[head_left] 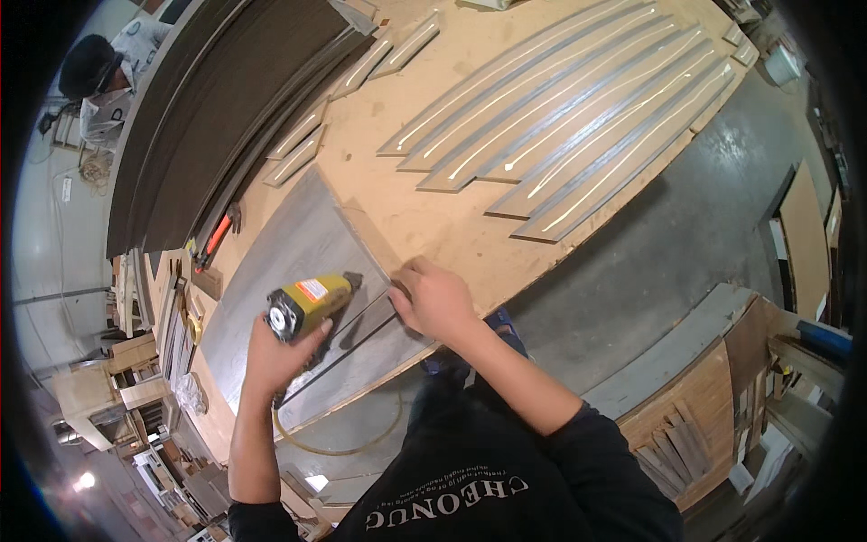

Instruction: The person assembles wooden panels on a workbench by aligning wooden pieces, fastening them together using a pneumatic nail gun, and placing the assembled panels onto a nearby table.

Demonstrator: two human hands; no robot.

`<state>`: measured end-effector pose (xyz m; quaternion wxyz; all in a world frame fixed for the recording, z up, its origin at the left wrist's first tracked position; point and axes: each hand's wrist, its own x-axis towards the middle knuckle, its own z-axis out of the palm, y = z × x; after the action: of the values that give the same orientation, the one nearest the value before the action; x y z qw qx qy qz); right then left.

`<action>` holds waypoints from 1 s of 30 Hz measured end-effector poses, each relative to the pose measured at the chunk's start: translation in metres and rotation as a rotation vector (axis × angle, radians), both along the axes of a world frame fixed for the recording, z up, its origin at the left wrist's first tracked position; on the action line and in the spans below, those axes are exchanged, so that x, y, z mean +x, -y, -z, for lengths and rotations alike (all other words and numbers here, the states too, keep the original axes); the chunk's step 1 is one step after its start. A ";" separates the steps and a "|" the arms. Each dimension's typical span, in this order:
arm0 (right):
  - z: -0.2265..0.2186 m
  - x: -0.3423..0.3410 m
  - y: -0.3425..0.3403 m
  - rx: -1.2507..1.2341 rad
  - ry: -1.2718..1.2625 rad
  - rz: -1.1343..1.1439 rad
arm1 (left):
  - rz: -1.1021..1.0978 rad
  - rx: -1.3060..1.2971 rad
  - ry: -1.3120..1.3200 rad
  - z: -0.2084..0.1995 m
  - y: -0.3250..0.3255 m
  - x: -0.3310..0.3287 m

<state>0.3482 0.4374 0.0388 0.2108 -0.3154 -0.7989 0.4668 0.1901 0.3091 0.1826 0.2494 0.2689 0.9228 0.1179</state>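
- The left hand [282,354] is wrapped around a yellow and black nail gun [314,302], thumb toward the person's right; the gun's dark nose points away from the person and to the right.
- The nail gun is above the grey panel [271,257], near the panel's right side; whether its nose touches anything is unclear.
- The right hand [437,298] is at the right edge of the grey panel, fingers bent and tips down at the edge; whether they pinch it or only press on it cannot be told.
- The grey panel lies flat on the tan desk [361,203], close to the person, with a dark straight line running across it between the two hands.
- A thin yellow hose [343,452] loops below the near edge of the desk.
- Farther off on the desk, long grey strips [567,116] lie side by side, with a white bead along them.
- Shorter strips [296,154] with similar white lines lie beyond the panel, beside a stack of dark curved boards [212,108].
- A hammer [218,237] with an orange handle rests left of the panel, near the stack.
- Another person [113,81] is at the upper left, behind the stack.
- Wood offcuts [679,447] sit at the lower right.
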 end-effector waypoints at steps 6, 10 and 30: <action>0.005 -0.034 -0.015 0.113 0.110 -0.036 | 0.131 -0.085 0.046 -0.008 -0.053 -0.011; 0.010 -0.035 -0.013 0.140 0.063 0.006 | 0.168 -0.080 0.037 0.004 -0.051 -0.020; -0.002 -0.077 -0.028 0.099 0.191 -0.039 | 0.055 0.042 0.096 0.006 -0.070 -0.064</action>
<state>0.2712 0.4655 0.0407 0.1398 -0.3323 -0.8434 0.3984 0.1265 0.3789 0.1771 0.2910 0.2933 0.8994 0.1430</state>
